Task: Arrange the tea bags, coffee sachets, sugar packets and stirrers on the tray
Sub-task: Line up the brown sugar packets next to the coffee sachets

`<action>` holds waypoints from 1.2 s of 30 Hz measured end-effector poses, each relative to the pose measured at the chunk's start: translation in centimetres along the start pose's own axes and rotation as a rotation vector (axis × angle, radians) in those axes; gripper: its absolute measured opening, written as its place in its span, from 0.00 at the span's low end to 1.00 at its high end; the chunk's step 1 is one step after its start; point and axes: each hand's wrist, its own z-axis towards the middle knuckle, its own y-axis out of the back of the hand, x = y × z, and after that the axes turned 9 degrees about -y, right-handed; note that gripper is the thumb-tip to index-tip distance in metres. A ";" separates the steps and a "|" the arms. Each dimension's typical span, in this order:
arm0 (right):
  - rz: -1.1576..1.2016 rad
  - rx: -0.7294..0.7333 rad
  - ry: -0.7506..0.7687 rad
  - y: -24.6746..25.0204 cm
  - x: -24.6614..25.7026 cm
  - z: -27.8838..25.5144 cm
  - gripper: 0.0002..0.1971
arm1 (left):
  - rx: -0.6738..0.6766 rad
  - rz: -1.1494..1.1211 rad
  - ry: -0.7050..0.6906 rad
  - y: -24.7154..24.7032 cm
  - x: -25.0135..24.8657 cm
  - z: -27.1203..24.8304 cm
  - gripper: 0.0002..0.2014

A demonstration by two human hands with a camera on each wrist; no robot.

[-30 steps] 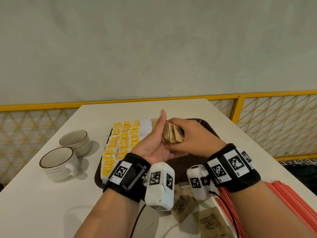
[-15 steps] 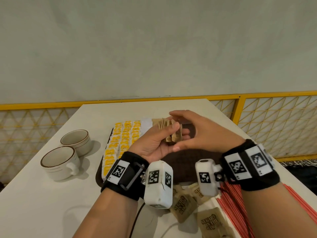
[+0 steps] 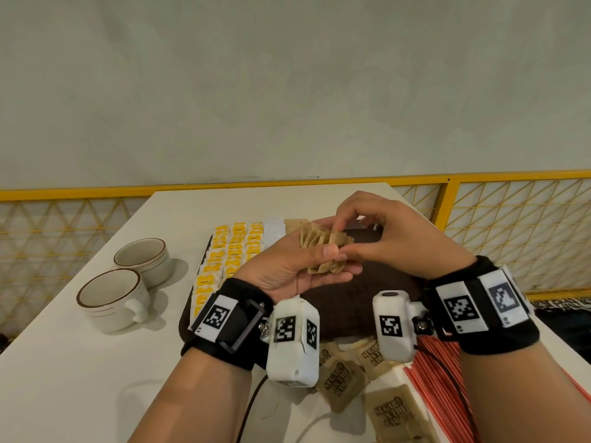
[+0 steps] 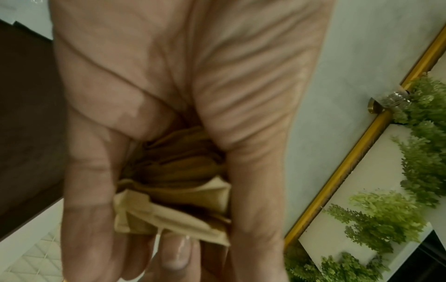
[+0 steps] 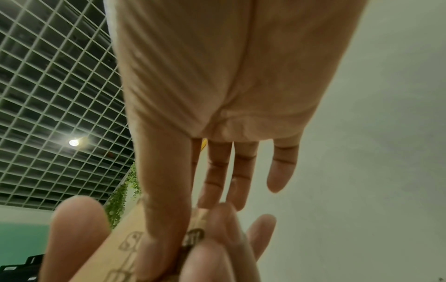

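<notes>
A: While the left hand grips the fanned brown sugar packets above the tray, what's the right hand doing?
B: Pinching one packet's edge.

Right wrist view: our right hand at the brown sugar packet.

Our thumb lies across the packet's printed face; the fingers extend almost straight. Left hand fingertips blurred below. Behind: grid ceiling, lamp.
</notes>
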 end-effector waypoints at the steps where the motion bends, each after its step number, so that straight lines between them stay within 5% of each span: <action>1: -0.014 0.006 -0.003 0.0 -0.1 0.0 0.12 | 0.000 0.008 0.005 0.0 0.1 0.0 0.31; 10: 0.025 0.024 0.011 -0.4 -0.1 0.1 0.12 | 0.009 -0.003 0.026 -0.1 0.0 -0.1 0.35; 17: -0.163 0.076 -0.095 -1.0 0.0 0.2 0.10 | -0.065 -0.026 0.037 0.0 0.0 0.1 0.40; 22: 0.064 -0.030 -0.083 -1.5 0.4 0.7 0.11 | -0.289 -0.017 -0.008 0.0 -0.8 0.5 0.20; 24: 0.326 -0.065 -0.124 -1.5 0.5 0.8 0.10 | -0.393 -0.021 -0.044 0.8 -1.7 0.4 0.04; 25: 0.493 -0.066 -0.169 -1.3 0.5 1.1 0.09 | -0.435 0.008 -0.060 1.5 -2.3 0.4 0.04; 27: 0.658 -0.045 -0.283 -0.9 0.0 1.9 0.09 | -0.451 0.137 -0.051 3.1 -3.8 0.2 0.08; 30: 0.543 0.075 -0.430 -0.8 -1.8 3.8 0.07 | -0.414 0.500 0.072 5.2 -5.7 0.9 0.12; 36: 0.292 0.371 -0.685 -3.7 -6.3 8.2 0.08 | -0.099 1.313 0.433 8.2 -4.8 6.2 0.09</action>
